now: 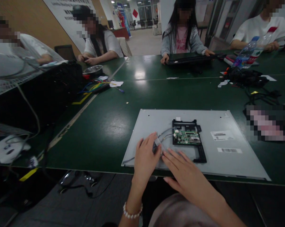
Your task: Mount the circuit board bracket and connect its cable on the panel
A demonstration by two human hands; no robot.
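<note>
A grey metal display panel (137,126) lies back side up at the table's near edge. On it sits a black plastic bracket (200,154) with a green circuit board (186,137). Thin grey cables (166,130) run from the board's left side toward my hands. My left hand (145,156) is on the panel, fingers curled, with thumb and forefinger at a small greyish piece of tape (157,141) over the cables. Beside it, my right hand (183,167) lies with fingers stretched out, their tips on the panel near the tape's lower end.
Several people sit across the green table (104,126), one holding a black flat panel (192,59). Dark equipment (38,94) stands at the left. Bottles (247,52), tangled black cables (244,75) and a blurred-out phone-like object (266,123) lie at the right.
</note>
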